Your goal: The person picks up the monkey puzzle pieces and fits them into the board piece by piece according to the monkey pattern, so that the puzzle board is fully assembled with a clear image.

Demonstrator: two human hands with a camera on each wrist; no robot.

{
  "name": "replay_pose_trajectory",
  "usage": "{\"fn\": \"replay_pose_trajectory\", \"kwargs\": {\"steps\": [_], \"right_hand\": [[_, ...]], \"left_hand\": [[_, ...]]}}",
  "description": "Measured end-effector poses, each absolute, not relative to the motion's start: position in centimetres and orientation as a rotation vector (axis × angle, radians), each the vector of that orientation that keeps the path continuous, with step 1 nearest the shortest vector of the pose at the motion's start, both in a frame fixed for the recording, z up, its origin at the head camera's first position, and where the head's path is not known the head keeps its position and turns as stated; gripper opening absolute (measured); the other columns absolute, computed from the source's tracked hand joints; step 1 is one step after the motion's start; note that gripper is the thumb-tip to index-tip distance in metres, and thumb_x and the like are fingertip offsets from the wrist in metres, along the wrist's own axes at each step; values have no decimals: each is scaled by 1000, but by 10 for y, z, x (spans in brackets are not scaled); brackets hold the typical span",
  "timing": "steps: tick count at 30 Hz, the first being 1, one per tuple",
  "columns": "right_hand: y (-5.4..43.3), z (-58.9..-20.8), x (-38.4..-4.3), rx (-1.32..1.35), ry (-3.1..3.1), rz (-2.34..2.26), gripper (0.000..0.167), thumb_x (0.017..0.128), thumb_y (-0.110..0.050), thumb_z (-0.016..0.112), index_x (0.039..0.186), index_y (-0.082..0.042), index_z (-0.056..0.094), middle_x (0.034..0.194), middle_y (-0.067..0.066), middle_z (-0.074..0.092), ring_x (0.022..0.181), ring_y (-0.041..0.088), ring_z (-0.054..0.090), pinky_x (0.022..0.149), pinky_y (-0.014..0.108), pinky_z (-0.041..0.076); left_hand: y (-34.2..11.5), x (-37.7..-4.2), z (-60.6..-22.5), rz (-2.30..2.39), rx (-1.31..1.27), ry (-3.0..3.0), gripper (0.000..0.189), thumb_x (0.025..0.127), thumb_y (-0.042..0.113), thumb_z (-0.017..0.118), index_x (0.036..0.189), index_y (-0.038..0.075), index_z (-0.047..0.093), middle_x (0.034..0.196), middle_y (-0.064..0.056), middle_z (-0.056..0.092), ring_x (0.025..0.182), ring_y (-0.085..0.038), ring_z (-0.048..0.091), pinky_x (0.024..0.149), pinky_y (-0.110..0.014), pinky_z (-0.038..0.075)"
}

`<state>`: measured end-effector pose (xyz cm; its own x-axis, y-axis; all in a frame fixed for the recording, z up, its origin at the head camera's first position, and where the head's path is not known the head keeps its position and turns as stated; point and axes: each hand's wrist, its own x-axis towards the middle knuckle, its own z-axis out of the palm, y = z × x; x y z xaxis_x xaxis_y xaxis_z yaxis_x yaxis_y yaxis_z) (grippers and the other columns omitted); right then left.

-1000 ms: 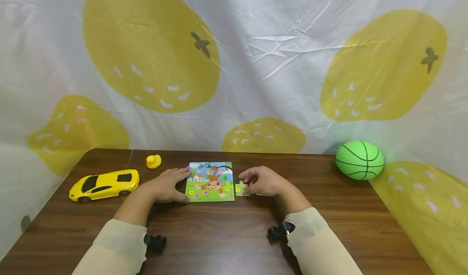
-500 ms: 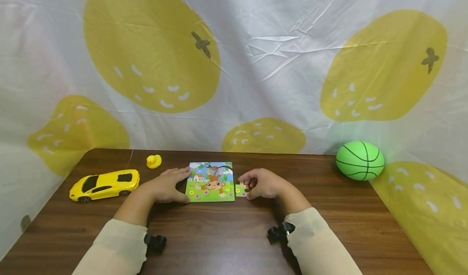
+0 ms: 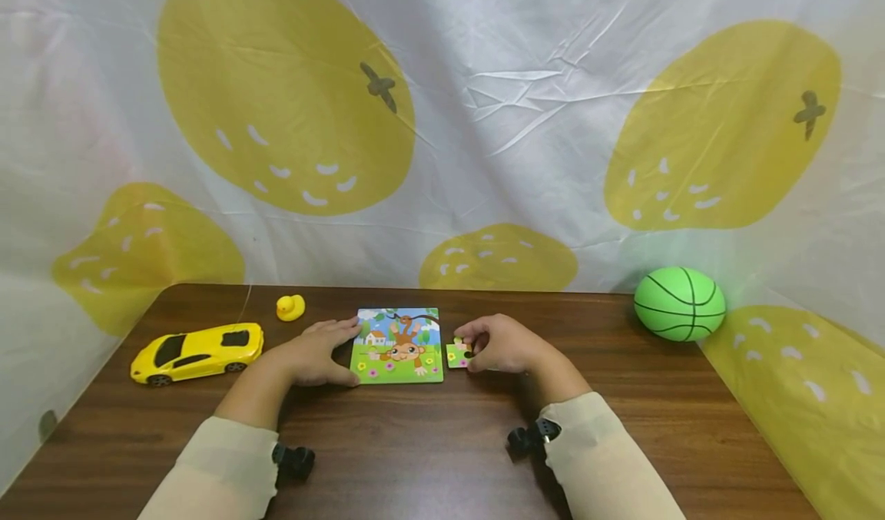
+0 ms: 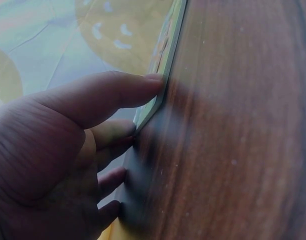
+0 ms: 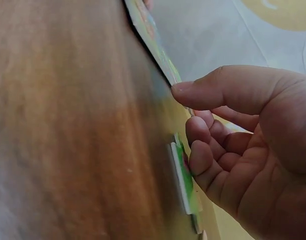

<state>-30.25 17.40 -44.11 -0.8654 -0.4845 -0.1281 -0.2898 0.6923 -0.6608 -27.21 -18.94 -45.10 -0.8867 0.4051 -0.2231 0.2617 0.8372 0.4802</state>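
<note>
A square monkey jigsaw puzzle [image 3: 397, 346] lies flat on the table. My left hand [image 3: 314, 354] rests at its left side, fingers spread, with the thumb [image 4: 128, 90] touching the near left corner in the left wrist view. Just right of the puzzle, my right hand [image 3: 508, 345] pinches a small green puzzle piece [image 3: 457, 355] between thumb and forefinger. A narrow gap separates that piece from the puzzle. Under the curled fingers in the right wrist view lies another green puzzle piece [image 5: 182, 175], which the hand hides from the head view.
A yellow toy car [image 3: 197, 353] stands left of the left forearm, and a yellow rubber duck [image 3: 290, 307] sits behind it. At the back right corner is a green ball [image 3: 681, 304]. A patterned curtain [image 3: 498, 144] hangs behind the brown wooden table [image 3: 415, 451].
My right fingers have closed in on the puzzle piece, which has shifted slightly. The other piece has gone out of the head view behind my hand. My left hand stays put.
</note>
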Motion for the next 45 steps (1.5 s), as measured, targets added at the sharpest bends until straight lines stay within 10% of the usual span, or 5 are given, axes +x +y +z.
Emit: {"fn": "replay_pose_trajectory", "kwargs": {"steps": [18,45], "right_hand": [[123,-433,-288,-714,2407,-1144,59,82,-7,88,139,-6,72,110,3,75,86,10,64,68,22,51],[39,-447,-302,-781,2481,-916,54,79,-13,92,130,-8,77,117,3,81,106,11,72,96,29,59]], "left_hand": [[-191,-271,-451,656,501,2695,100,86,45,85,168,13,37,179,-9,27,165,-49,18,130,-71,20],[-192,-271,-449,676,535,2697,100,86,45,85,167,10,38,178,-11,29,164,-49,20,130,-71,21]]}}
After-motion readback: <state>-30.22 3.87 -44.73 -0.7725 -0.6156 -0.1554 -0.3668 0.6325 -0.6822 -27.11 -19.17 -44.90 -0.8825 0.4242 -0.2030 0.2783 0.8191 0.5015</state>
